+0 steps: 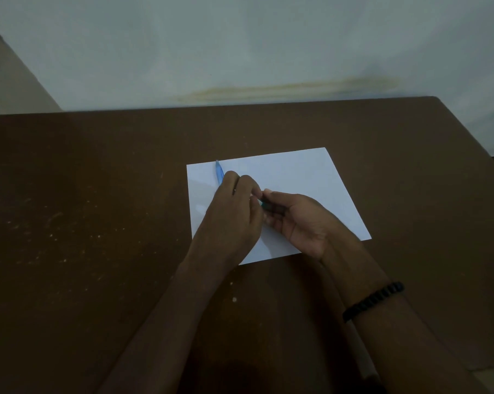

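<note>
Both hands were over the sheet of paper (296,172), which lay flat on the brown table (98,194). Left hand (231,206) was curled round a blue pen (219,173); its visible end pointed away, above the sheet's far left corner. Right hand (299,220), palm up, pinched a small dark piece (272,207) at the pen's near end, fingertips meeting the left hand's. What the piece was could not be told. A black bracelet (373,301) was on the right wrist.

Pretty dim in here. Scuffed brown table (69,194) sits up against a pale wall (240,38) with a yellowish stain (291,88) just above the tabletop.
</note>
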